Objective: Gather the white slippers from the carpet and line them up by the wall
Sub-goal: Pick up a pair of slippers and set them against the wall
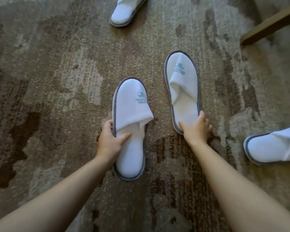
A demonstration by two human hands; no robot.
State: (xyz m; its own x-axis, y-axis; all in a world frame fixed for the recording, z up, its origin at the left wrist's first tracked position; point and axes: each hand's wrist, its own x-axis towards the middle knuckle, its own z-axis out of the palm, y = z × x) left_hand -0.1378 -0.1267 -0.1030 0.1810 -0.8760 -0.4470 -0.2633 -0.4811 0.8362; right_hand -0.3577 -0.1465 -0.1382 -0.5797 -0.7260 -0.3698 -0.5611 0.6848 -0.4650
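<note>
1. The left hand (110, 141) grips the left slipper (131, 121) at mid-length: thumb on the insole, fingers curled around its left edge.
2. That slipper points toward the far side, toe up-frame, with a teal logo on its upper. I cannot tell whether it rests on the carpet (57, 81) or is raised just off it.
3. The right hand (197, 127) clasps the heel end of the right slipper (182, 87), which lies on the carpet, toe pointing far.
4. A third slipper (126, 11) lies far, at the top edge, partly cut off.
5. A fourth slipper (273, 146) lies on the right, cut by the frame edge.
6. A wooden leg (271, 25) slants across the far right corner.
</note>
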